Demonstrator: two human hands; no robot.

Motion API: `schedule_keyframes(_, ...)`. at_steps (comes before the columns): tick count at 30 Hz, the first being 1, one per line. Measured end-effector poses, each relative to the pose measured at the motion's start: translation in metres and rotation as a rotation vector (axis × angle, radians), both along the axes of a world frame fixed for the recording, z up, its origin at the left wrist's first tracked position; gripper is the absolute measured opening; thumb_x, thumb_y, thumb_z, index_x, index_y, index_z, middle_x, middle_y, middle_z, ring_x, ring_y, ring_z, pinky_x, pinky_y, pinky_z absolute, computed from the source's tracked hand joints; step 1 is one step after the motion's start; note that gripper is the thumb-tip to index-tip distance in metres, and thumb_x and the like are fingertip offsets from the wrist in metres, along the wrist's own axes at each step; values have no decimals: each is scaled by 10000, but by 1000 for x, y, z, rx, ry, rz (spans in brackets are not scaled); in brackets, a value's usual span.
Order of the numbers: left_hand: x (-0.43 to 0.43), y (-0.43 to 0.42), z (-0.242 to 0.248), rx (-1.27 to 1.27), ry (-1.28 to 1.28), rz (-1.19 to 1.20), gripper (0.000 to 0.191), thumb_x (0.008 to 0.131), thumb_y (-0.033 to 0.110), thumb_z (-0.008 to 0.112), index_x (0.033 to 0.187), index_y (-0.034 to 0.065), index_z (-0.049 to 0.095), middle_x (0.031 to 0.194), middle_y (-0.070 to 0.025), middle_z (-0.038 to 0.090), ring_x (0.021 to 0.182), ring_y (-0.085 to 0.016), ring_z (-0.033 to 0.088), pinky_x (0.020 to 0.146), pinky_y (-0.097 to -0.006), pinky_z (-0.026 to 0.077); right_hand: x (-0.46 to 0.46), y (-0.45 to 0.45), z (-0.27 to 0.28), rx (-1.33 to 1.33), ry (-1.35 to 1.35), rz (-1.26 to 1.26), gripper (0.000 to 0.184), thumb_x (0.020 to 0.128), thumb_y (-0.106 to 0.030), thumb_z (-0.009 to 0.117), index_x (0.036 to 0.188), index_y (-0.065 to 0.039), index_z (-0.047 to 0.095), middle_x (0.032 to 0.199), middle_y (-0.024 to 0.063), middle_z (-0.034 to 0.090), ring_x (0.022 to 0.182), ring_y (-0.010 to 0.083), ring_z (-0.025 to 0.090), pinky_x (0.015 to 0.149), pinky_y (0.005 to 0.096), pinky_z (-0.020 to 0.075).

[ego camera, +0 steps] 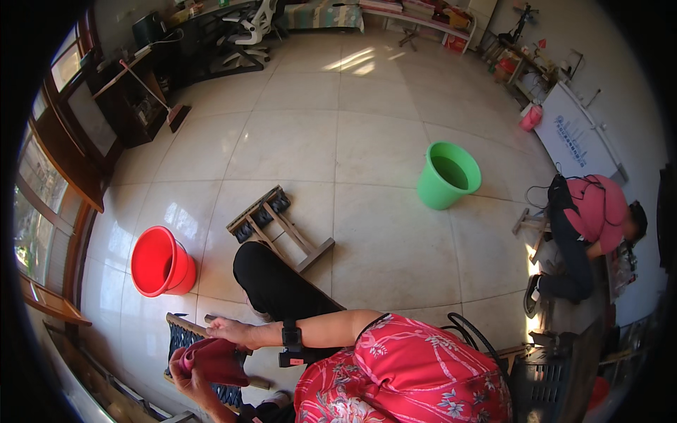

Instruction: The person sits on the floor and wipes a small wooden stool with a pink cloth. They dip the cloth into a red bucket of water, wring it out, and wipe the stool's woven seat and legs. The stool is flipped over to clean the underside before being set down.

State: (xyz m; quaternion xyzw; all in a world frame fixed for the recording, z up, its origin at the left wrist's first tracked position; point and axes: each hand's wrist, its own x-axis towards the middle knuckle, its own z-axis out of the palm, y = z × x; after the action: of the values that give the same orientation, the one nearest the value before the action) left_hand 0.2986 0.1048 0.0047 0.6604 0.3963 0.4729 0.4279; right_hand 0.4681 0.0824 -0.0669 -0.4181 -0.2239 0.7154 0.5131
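A dark red cloth [219,365] hangs over a small wooden folding stool with a dark woven seat [179,334], low at the left. My left hand [191,374] grips a bunched part of the cloth near the stool's outer side. My right hand [228,331] is at the stool's upper wooden edge, at the cloth's top; whether its fingers close on the wood or the cloth cannot be told. A red plastic bucket [189,270] stands just beyond the stool. Another wooden folding stool [288,228] with dark webbing lies on its side on the tiled floor beyond my knee.
A green plastic bucket [441,182] holding liquid stands ahead at the right. At the far right a person [595,211] sits bent over on a low stool. A broom [174,113] leans at a dark desk on the left; an office chair [251,29] stands at the back.
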Motion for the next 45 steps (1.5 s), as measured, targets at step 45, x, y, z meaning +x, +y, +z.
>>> schedule_keyframes(45, -144, -5, -177, -450, 509, 885, 408, 944, 345, 561, 1149, 20, 422, 914, -325, 635, 886, -511, 600, 749, -535, 483, -99, 215, -96, 512, -1615, 178, 530, 863, -317, 648, 1295, -97, 434, 1232, 226, 508, 1091, 435, 535, 889, 518, 466)
